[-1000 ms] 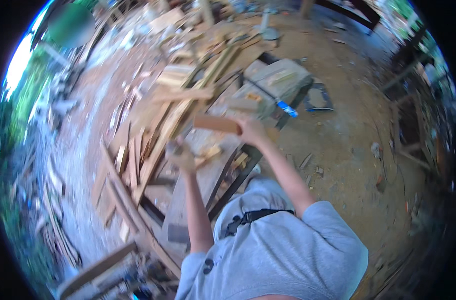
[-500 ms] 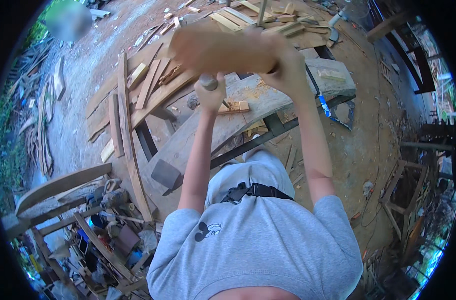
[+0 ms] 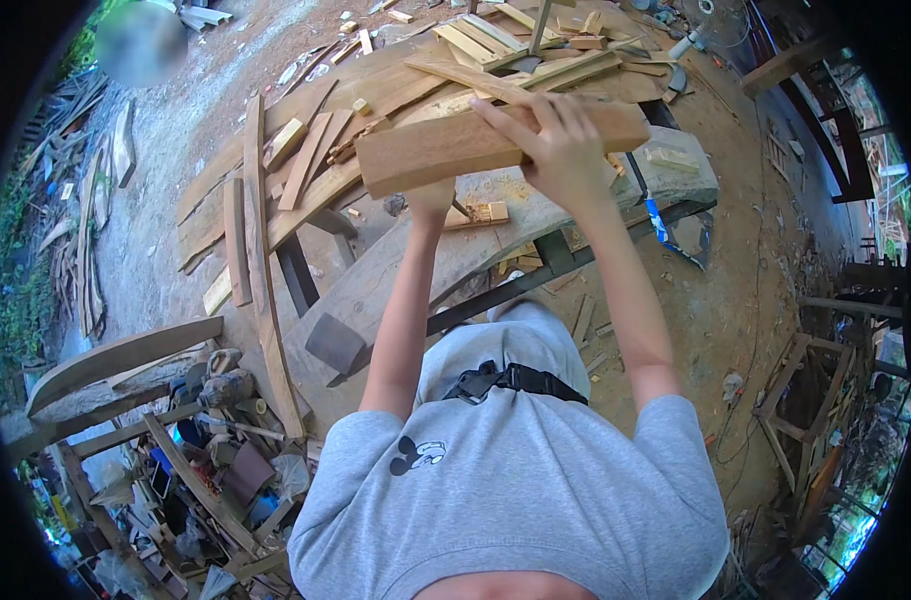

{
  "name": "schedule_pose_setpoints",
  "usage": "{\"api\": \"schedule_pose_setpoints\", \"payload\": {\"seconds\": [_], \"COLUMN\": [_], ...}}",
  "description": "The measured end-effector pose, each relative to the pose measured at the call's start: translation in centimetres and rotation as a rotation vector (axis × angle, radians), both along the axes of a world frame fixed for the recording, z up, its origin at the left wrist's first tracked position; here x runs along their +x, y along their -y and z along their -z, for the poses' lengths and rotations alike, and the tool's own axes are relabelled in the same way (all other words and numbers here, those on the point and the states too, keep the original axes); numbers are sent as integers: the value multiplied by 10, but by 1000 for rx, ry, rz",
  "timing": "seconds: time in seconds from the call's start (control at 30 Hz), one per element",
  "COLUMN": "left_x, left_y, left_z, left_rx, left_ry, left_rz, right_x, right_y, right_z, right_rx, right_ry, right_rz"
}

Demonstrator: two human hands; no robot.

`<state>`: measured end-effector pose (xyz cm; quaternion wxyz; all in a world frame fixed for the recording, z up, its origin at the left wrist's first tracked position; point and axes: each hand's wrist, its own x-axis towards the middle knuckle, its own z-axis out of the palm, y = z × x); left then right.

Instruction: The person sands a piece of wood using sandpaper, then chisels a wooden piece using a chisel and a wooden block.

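A thick wooden block (image 3: 431,150) is gripped in my right hand (image 3: 561,148), fingers wrapped over its top edge. The block lies across in front of my left hand (image 3: 432,198) and hides its fingers and most of what it holds. From that hand a thin dark chisel blade (image 3: 460,208) slants down to the right. Its tip is at a small notched piece of wood (image 3: 481,215) with fresh cuts. This workpiece rests on a broad, pale plank bench (image 3: 381,275), with wood chips scattered just behind it.
Long boards (image 3: 257,240) lie left of the bench. A dark block (image 3: 336,342) sits on its near left end. A blue-handled saw (image 3: 660,222) leans at the right edge. Cut wood strips (image 3: 476,45) are piled at the back. A cluttered rack (image 3: 191,470) stands at lower left.
The wooden block has come down and toward me, from a blurred raised position to over my left hand. The chisel's handle end, visible before, is now covered. My left hand has barely moved.
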<state>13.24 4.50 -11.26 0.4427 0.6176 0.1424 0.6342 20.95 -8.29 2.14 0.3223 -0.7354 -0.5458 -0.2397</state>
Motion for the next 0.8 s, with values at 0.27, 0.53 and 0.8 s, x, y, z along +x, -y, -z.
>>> {"api": "schedule_pose_setpoints", "payload": {"seconds": [0.27, 0.53, 0.8], "left_x": [-11, -8, -12], "left_y": [-1, -4, 4], "left_z": [8, 12, 0], "left_rx": [-301, -134, -52], "left_ry": [-211, -154, -229], "left_rz": [229, 92, 133], "right_x": [10, 23, 5], "right_y": [-1, 14, 6], "right_z": [-7, -15, 5], "right_rx": [597, -84, 345], "right_ry": [-752, 182, -657], "right_rz": [-162, 99, -142]}}
